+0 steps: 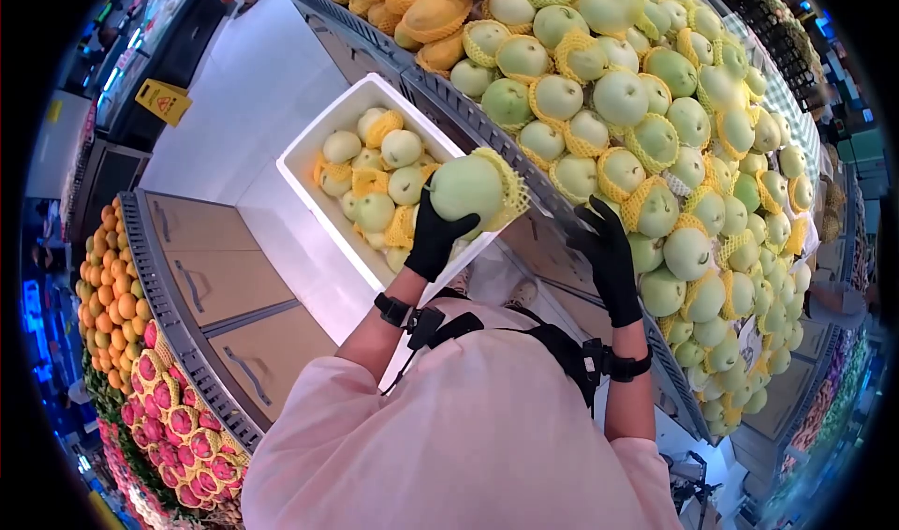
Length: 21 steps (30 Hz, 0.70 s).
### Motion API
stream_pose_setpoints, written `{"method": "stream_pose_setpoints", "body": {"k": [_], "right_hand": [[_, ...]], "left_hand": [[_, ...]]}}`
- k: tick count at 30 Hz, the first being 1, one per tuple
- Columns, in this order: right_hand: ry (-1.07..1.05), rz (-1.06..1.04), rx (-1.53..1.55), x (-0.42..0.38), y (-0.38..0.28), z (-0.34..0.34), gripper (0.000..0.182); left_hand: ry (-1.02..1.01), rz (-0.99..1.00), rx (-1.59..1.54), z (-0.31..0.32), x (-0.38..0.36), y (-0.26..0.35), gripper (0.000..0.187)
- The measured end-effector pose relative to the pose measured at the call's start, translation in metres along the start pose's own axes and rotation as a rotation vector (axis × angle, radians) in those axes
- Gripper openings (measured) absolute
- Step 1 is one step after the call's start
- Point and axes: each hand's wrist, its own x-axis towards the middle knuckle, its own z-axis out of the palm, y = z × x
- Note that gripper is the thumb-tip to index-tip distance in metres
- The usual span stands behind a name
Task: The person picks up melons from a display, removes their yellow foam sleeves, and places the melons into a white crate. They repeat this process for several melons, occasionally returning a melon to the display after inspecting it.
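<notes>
My left hand [436,240], in a black glove, is wrapped round a large pale green melon [465,191] and holds it over the near right side of a white foam box [292,167]. A yellow foam net [510,193] covers the melon's right end. Several smaller pale melons [375,212], some in yellow nets, lie in the box. My right hand [607,257], also black-gloved, is open at the front edge of the display, its fingers apart and close to the stacked netted melons [620,174].
The sloped melon display has a grey slatted rim [440,85], with yellow mangoes [431,15] at its far left. On the left, another stand carries orange fruit [114,291] and netted dragon fruit [183,422] above drawers [201,282]. A yellow floor sign [163,102] stands in the aisle.
</notes>
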Motion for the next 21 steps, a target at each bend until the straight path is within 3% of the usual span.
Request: {"method": "stream_pose_setpoints", "body": {"k": [2,3,7,8,10,14,21], "right_hand": [[0.044,0.011,-0.027,-0.005,0.008,-0.011,0.054],[0.044,0.023,-0.037,-0.009,0.010,-0.018,0.053],[0.067,0.071,-0.069,-0.022,0.014,-0.026,0.050],[0.070,0.081,-0.079,-0.026,0.015,-0.028,0.050],[0.074,0.103,-0.081,-0.031,0.020,-0.031,0.049],[0.092,0.166,-0.052,-0.040,0.022,-0.034,0.049],[0.113,0.157,-0.004,-0.047,0.033,-0.038,0.049]], "left_hand": [[0.066,0.036,0.172,-0.029,0.008,-0.022,0.076],[0.104,-0.012,0.109,-0.041,0.013,-0.030,0.085],[0.227,-0.213,0.029,-0.077,0.030,-0.065,0.085],[0.242,-0.163,0.100,-0.087,0.037,-0.084,0.087],[0.218,-0.102,0.260,-0.099,0.050,-0.108,0.082],[0.201,-0.189,0.344,-0.099,0.072,-0.127,0.086],[0.064,-0.152,0.740,-0.075,0.095,-0.125,0.086]]}}
